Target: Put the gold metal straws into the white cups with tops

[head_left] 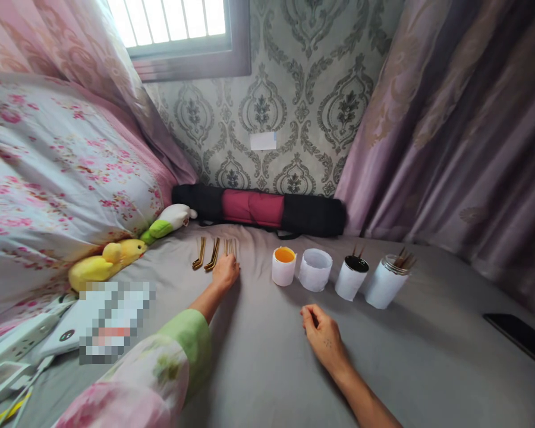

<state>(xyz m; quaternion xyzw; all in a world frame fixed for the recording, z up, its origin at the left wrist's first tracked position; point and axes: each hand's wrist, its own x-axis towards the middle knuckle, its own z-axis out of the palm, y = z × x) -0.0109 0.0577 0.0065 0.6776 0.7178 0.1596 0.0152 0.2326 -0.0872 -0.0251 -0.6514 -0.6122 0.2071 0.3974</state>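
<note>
The left hand [226,272] is laid over the near end of a bundle of thin gold-coloured rods [230,245], left of the orange-filled white pot [283,271]; whether the bundle is gripped or merely touched cannot be told. Its long axis is directed away from the viewer, its far ends being exposed beyond the fingers. Farther left of the pot, a middle bundle [213,258] and an outer bundle [200,258] are similarly aligned, both bent at the near end. The right hand [324,334], more distant from the rods, is loosely curled on the near side of the pot, slightly to its right; no object is visible in it, though full closure cannot be judged. Right of the pot are ranged a wide white tub [315,273], a dark-filled pot [350,284] and a jar of sticks [386,288]. All are supported by a grey sheet [258,362]; beyond the pot, a black-and-maroon roll bag [253,209] is backed by damask wallpaper [289,113].
</note>
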